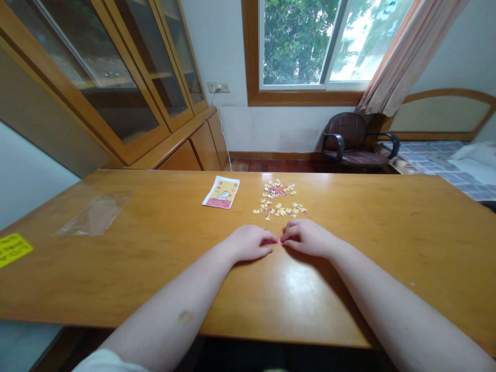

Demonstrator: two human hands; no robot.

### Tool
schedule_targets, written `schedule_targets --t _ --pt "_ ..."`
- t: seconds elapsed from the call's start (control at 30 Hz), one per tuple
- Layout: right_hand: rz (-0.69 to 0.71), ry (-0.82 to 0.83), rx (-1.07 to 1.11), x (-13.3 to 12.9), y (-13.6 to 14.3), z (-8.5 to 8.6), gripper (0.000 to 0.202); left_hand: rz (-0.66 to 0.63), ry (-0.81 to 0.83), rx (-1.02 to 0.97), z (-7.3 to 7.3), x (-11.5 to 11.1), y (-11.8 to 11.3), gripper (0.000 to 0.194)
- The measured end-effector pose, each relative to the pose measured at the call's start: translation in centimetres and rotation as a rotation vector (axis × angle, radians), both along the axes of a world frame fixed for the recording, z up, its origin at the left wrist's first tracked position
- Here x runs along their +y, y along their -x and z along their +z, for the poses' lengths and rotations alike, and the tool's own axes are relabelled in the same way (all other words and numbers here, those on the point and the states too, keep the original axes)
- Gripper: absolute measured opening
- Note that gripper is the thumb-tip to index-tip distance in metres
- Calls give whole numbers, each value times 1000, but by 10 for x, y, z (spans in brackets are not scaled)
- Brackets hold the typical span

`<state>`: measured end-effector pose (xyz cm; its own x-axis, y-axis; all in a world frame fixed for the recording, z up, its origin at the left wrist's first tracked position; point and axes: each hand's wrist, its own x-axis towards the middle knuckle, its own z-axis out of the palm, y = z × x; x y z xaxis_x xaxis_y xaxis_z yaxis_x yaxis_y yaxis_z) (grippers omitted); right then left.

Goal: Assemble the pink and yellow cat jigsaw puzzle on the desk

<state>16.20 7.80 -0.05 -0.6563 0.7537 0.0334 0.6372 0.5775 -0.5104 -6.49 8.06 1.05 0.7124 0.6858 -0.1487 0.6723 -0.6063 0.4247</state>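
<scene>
Both hands meet low over the middle of the wooden table. My left hand [253,243] has its fingers closed on pink jigsaw puzzle pieces [279,241], which are partly hidden under the fingertips. From the other side, my right hand [306,237] pinches the same pink strip of pieces. Just beyond the hands lie loose yellow puzzle pieces [282,211], spread in a rough row. Farther back sits a heap of yellow, pink and pale pieces [276,189]. A picture card [222,192] with a white animal on yellow and pink lies to the left of them.
On the table [163,258], a clear plastic bag [95,214] lies at the left, with a yellow label [14,249] at the left edge. A glass-door cabinet [127,77] stands at the back left. An armchair [349,137] and a bed [445,160] are beyond the table.
</scene>
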Motion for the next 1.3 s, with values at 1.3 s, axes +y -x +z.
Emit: schedule_targets --t 1.3 --pt "-142 -18 -226 6 -11 14 29 228 -49 145 7 6 10 42"
